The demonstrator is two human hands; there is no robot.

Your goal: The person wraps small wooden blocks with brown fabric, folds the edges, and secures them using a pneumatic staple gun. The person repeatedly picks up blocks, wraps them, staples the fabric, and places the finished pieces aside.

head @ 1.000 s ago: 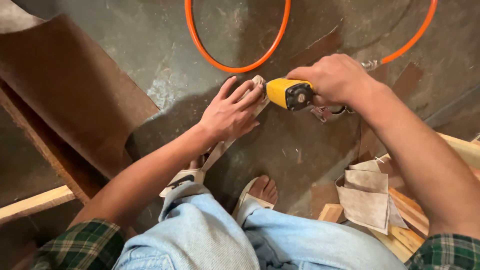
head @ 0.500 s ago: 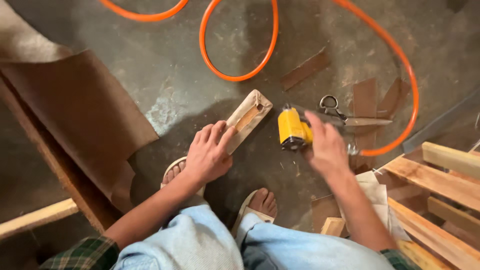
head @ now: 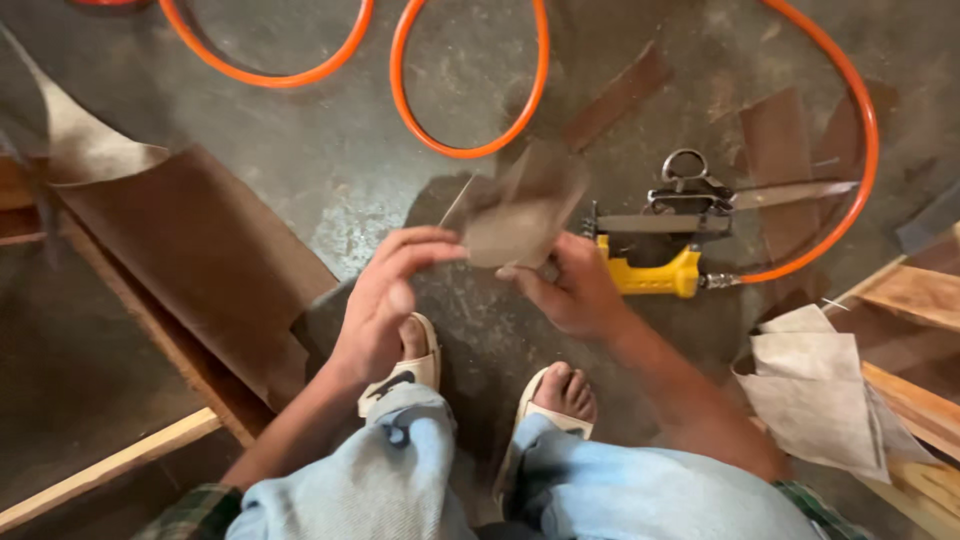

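Item: small brown piece of sheet material (head: 520, 205), blurred, kind uncertain (leather or backed cloth); held in the air above the concrete floor (head: 300, 150), between both hands, over the person's sandalled feet

Left hand (head: 385, 300): fingers curled, fingertips pinching the piece's left lower edge

Right hand (head: 570, 290): closed on the piece from below and right, thumb against its underside

Just beyond the right hand, on the floor: yellow pneumatic stapler (head: 650, 265), lying on its side, coupled to an orange air hose (head: 470, 140) that loops across the floor

Touching the stapler's far side: scissors (head: 720, 190), blades pointing right

Left: large brown sheet (head: 190, 260), draped over a wooden board (head: 110, 465)

Right: pale offcuts (head: 820, 385) lying on wooden slats (head: 915, 295)

Scattered near the scissors: brown strips (head: 615, 95)
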